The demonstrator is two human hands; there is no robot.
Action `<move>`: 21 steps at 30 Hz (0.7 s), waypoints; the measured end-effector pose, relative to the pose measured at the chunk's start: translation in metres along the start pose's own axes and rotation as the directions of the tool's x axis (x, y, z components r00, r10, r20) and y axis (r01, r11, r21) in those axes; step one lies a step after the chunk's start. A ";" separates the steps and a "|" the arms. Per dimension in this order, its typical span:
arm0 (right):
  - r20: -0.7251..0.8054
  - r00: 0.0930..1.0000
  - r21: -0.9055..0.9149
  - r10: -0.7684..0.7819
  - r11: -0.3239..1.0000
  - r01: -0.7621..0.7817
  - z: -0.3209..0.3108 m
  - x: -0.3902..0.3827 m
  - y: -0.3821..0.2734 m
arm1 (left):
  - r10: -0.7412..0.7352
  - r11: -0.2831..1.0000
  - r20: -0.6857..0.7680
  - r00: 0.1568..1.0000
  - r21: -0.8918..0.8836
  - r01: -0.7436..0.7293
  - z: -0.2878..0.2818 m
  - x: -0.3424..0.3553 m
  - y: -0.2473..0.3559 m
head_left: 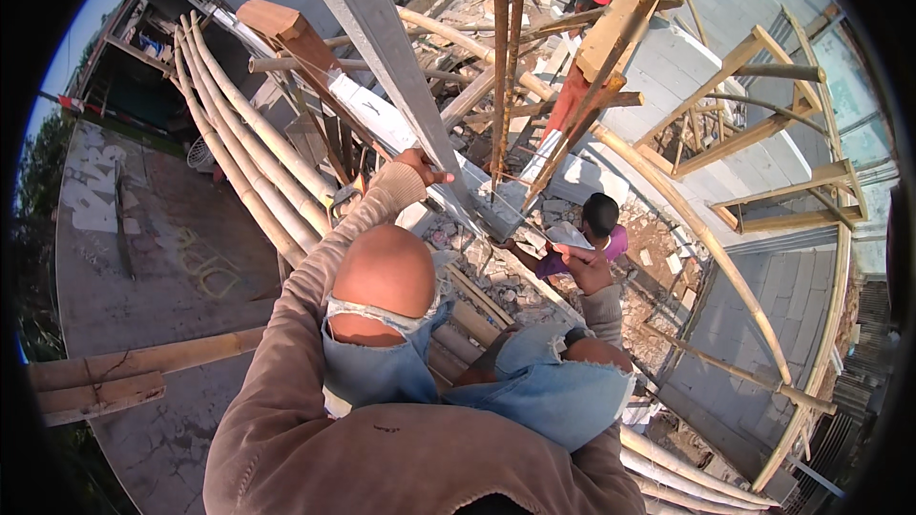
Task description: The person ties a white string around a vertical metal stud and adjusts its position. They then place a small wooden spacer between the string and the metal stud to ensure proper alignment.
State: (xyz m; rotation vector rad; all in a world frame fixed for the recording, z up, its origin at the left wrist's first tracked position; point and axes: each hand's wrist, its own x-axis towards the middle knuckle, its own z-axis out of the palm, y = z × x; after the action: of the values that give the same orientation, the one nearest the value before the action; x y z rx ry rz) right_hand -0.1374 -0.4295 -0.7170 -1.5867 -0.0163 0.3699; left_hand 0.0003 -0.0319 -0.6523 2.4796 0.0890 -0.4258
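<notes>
**Part done, plenty left by the look of it**

Reaching with left hand (417,167) to the grey post (372,29), over the left edge and near the lower end in view. Fingers bent, but can't tell if gripping or just steadying. Holding a thin whitish piece (570,235) in right hand (592,272), narrow pinch, just right of that lower end. Too small to identify. Seems well short of finished, judging by the rubble (658,262) below. Already got that post in place, plus block wall (806,296) off to the right. Can't tell exactly how much remains.
</notes>
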 end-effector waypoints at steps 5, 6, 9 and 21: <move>-0.019 0.983 0.081 0.182 0.980 -0.180 0.006 -0.001 -0.025 | -0.212 0.973 0.487 0.847 0.022 0.230 0.004 -0.010 0.006; -0.007 0.990 0.073 0.141 0.987 -0.140 0.019 0.001 -0.027 | -0.122 0.948 0.438 0.891 -0.215 0.235 0.017 -0.023 -0.014; 0.033 0.978 0.122 0.205 0.971 -0.207 0.032 -0.019 -0.025 | -0.045 0.783 0.396 0.917 -0.557 0.278 0.037 -0.049 0.011; 0.201 0.929 0.218 0.311 0.910 -0.352 0.083 -0.045 0.006 | -0.117 0.184 0.317 0.941 -0.924 0.334 0.071 -0.024 0.019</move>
State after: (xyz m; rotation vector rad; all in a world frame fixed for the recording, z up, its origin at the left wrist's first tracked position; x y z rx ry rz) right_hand -0.2015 -0.3602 -0.7127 -1.3030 0.1737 0.7401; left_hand -0.0394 -0.0878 -0.6876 1.0888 0.5096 -0.4930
